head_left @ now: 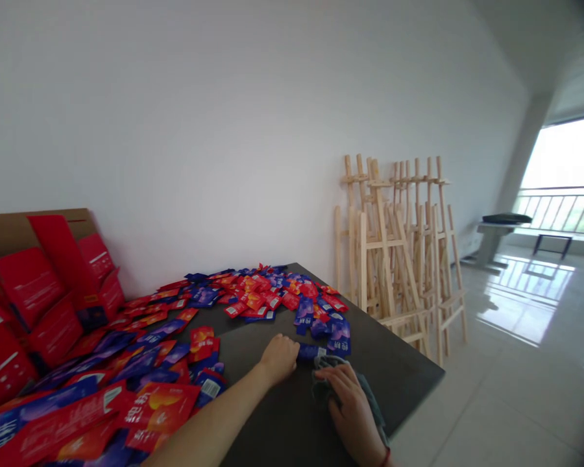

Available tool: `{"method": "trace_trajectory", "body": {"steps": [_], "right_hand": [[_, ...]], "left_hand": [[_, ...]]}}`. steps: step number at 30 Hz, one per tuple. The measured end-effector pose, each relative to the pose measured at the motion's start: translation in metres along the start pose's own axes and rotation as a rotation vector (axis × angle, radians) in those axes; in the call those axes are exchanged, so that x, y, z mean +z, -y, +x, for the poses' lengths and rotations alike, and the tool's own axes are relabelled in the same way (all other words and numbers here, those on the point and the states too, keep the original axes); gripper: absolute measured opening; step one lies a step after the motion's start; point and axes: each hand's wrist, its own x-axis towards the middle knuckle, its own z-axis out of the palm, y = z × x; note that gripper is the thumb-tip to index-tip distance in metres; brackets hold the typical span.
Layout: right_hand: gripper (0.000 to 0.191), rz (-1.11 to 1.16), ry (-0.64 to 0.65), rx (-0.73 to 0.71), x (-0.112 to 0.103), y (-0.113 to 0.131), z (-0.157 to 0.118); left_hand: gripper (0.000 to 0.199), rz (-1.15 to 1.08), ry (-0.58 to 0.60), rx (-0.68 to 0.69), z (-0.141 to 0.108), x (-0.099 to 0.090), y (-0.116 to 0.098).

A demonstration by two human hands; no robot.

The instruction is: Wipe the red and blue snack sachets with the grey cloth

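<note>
My left hand [279, 358] is closed on one end of a blue packet [311, 351] above the dark table [272, 415]. To its right, my right hand [348, 405] presses a grey-green cloth [374, 405], fingers wrapped over it, near the packet's other end. Several blue packets [339, 334] lie just beyond both hands. Red and blue packets [257, 292] are heaped toward the table's far side, and more red and blue packets [163, 405] cover its left part.
Red boxes [53, 285] stand at the left against the wall. Wooden easels [384, 253] lean together beyond the table's right edge. Farther right are a tiled floor [506, 383], a grey table [494, 237] and a window railing [564, 211].
</note>
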Motion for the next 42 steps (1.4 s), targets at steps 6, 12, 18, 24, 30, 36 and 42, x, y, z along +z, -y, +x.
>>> {"method": "trace_trajectory", "body": {"steps": [6,12,18,24,30,36,42], "right_hand": [[0.050,0.079,-0.096,-0.023,-0.001,-0.005,-0.001],[0.044,0.101,-0.169,0.011,-0.011,0.009,0.001],[0.056,0.005,0.247,-0.176,0.010,0.054,0.001],[0.048,-0.151,0.409,-0.209,0.037,0.043,-0.009],[0.048,-0.277,0.406,-0.078,0.007,0.009,0.003],[0.053,-0.290,0.336,-0.020,-0.007,0.010,0.003],[0.040,-0.238,0.427,-0.294,0.026,0.044,-0.014]], "left_hand": [[0.017,-0.103,-0.050,-0.064,-0.091,-0.003,-0.009],[0.043,-1.054,0.088,-0.421,-0.125,0.019,-0.010],[0.040,-1.127,0.301,-0.341,-0.133,0.027,-0.010],[0.023,-0.966,0.281,-0.416,-0.138,0.033,-0.016],[0.017,-0.926,0.277,-0.545,-0.138,0.041,-0.020],[0.020,-1.004,0.203,-0.610,-0.137,0.040,-0.018],[0.019,-0.967,0.166,-0.586,-0.139,0.033,-0.018]]}}
